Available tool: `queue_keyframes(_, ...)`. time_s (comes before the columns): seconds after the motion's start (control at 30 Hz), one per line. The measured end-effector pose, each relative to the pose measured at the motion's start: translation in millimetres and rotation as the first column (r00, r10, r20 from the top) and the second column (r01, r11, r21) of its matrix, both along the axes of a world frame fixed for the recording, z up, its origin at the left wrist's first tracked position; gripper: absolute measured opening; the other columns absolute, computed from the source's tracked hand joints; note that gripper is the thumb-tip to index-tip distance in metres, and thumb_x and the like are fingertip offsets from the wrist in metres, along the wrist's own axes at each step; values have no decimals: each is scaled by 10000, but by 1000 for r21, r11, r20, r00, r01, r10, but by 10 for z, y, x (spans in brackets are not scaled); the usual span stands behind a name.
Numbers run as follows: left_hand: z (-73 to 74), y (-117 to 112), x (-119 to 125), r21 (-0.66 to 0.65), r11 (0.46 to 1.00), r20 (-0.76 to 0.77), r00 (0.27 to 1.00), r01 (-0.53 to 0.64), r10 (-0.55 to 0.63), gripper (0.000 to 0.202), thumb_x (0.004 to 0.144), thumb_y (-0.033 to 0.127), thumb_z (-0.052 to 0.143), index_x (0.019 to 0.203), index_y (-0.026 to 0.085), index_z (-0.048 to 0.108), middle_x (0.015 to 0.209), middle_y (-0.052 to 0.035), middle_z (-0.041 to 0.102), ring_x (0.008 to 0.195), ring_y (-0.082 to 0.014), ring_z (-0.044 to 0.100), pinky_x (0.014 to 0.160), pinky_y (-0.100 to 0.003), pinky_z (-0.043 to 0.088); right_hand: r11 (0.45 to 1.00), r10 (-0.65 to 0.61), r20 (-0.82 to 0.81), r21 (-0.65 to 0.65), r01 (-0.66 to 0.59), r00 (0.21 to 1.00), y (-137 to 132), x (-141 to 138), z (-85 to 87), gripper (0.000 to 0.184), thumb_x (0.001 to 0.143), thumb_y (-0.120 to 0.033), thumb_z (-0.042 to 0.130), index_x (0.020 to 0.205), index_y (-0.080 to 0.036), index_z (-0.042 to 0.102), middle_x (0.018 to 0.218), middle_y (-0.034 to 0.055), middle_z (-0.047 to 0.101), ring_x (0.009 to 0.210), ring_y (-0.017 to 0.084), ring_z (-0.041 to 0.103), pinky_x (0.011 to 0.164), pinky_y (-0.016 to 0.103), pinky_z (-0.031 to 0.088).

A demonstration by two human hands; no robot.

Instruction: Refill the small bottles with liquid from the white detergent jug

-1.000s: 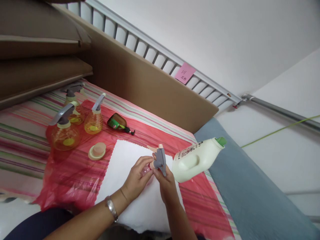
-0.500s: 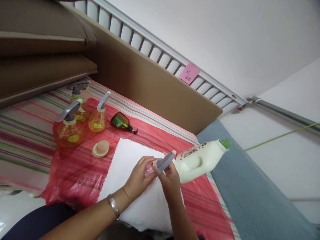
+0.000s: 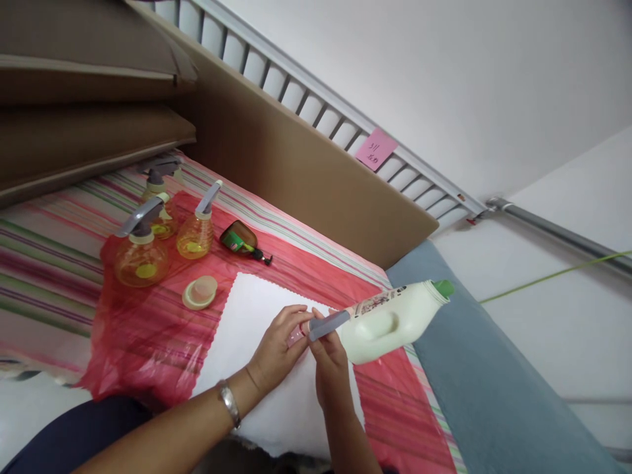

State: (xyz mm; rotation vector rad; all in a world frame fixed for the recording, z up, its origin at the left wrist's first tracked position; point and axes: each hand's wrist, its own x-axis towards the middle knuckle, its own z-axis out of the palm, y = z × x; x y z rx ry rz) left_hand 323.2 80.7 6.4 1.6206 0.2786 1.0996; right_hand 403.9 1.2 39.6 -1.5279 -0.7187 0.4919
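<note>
Over the white cloth (image 3: 247,329) I hold a small spray bottle (image 3: 296,334) with a clear pink body and a grey trigger head (image 3: 328,325). My left hand (image 3: 276,342) is closed around the body, hiding most of it. My right hand (image 3: 332,365) has its fingers closed at the trigger head, close to the collar. The trigger head points to the right. Just beyond my right hand, a large pale green jug (image 3: 395,322) with a green cap lies on its side.
Several amber spray bottles (image 3: 195,237) stand at the left on red plastic sheeting (image 3: 162,329). Near them lie a brown pump bottle (image 3: 241,237) and a pale round lid (image 3: 200,292). A cardboard panel (image 3: 306,178) and stacked boxes (image 3: 93,138) border the back.
The trigger head has turned about the bottle's neck and now lies flatter toward the right. My right fingers have shifted slightly at the collar, while the left hand keeps its hold.
</note>
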Motion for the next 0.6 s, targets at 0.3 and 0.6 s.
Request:
queue_keyframes(0.3,-120,-35,16,-46,998,-182,983,-34,25,606,694,207,707,1231,215,428,1239,-108,528,1168,-269,495,1015,-504,389,999,-28,91,-38,31,995,55,50,180,305,746,-402,665,959,-191,609,876,30,647,824,205,587,801,360,457)
queue_keyframes(0.6,-78,-17,-13,-105,994,-187,982,-8,-12,501,702,250,711,1151,197,493,1128,-96,590,1072,-254,550,945,-447,432,988,3,189,-155,26,982,121,56,151,278,719,-410,667,885,-192,623,831,22,632,818,218,572,781,346,438)
